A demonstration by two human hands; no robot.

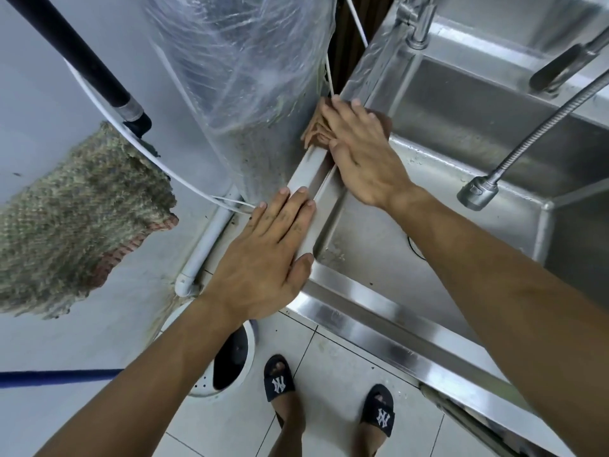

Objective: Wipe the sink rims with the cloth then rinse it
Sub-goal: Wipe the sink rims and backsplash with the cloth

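Nearest us, at about seven o'clock from the basin, our left hand [263,258] lay flat and unclenched on the near corner of the sink rim [372,321], fingers straight, gripping nothing, seemingly steadying us. Farther off, toward twelve o'clock along the left rim, our right hand [359,150] pressed the brown cloth [316,130] down with spread, straight fingers, so the cloth was pinned on the rim's far left corner, not clutched. We judged the wiping step under way and the rinse not yet begun. The next stroke probably had to follow the narrow rim, keeping the cloth from slipping over either edge. Room was tight at eleven o'clock, where the plastic-wrapped cylinder [250,77] and a white cord [330,82] crowded the corner; at three o'clock the basin lay open below the hanging spray hose [478,192]
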